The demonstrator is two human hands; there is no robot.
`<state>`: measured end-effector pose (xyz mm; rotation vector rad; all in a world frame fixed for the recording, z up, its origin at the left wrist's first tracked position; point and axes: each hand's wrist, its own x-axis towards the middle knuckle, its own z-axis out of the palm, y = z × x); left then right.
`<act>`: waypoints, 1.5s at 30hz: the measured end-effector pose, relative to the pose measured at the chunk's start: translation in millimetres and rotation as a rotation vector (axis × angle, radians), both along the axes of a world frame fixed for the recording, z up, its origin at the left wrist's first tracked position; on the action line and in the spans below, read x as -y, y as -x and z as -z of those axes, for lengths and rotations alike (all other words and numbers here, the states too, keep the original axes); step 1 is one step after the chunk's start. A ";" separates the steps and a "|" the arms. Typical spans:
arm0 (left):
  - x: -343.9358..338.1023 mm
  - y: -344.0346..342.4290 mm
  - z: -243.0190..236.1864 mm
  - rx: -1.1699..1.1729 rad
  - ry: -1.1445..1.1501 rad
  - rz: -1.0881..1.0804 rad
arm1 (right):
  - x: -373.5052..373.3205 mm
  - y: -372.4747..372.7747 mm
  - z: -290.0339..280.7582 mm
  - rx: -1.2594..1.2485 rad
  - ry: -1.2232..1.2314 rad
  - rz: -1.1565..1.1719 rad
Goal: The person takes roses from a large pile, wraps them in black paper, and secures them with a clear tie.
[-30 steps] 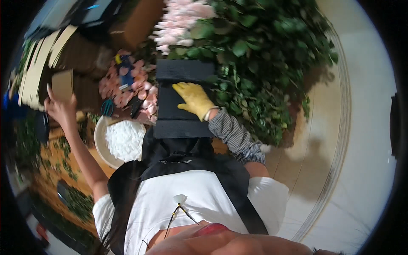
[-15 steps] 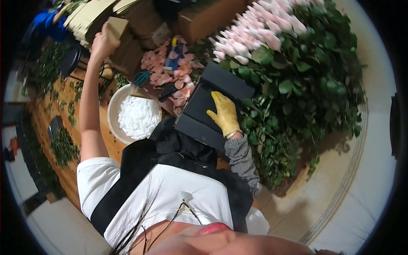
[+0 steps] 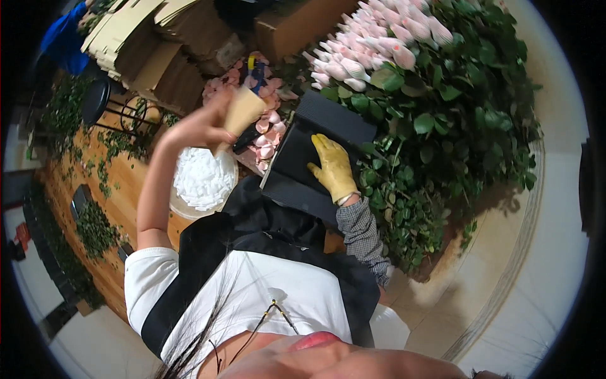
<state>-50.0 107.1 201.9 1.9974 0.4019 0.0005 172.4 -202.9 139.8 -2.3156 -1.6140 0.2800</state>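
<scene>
My bare left hand (image 3: 201, 126), blurred by motion, is closed around one edge of a small tan piece of cardboard (image 3: 245, 111). It passes above the rim of a round tub (image 3: 189, 213) filled with white pieces (image 3: 203, 177). In a yellow glove, my right hand (image 3: 334, 169) lies flat with its fingers stretched out on a black ribbed board (image 3: 334, 114) in front of me. Loose pink petals (image 3: 270, 144) lie beside the board, around a dark tool (image 3: 246, 138) partly hidden by the cardboard.
Many leafy stems (image 3: 435, 126), their flower heads in pink-white netting sleeves (image 3: 379, 50), are piled to the right. Stacked cardboard (image 3: 142, 63) stands at the far left, near a black stool (image 3: 96, 104). Cut leaves (image 3: 95, 218) litter the wooden floor. Someone's blue garment (image 3: 63, 44) shows behind.
My left hand has come back from the cardboard stack toward the black board, bringing the cardboard piece with it. My gloved right hand has stayed on the board.
</scene>
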 end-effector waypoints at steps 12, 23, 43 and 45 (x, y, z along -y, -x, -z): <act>139.5 -101.0 137.9 -0.038 -0.035 -0.026 | 29.8 -9.4 -9.2 -0.208 0.045 0.162; 141.9 -109.6 119.2 -0.135 -0.292 -0.030 | 2.4 14.7 -5.0 0.135 -0.013 0.202; 208.4 -50.5 69.9 0.120 -1.085 0.505 | 201.7 -56.9 24.5 0.053 0.180 0.838; 213.3 -43.6 66.9 0.061 -1.042 0.505 | 211.2 -41.3 44.6 -0.024 0.356 0.834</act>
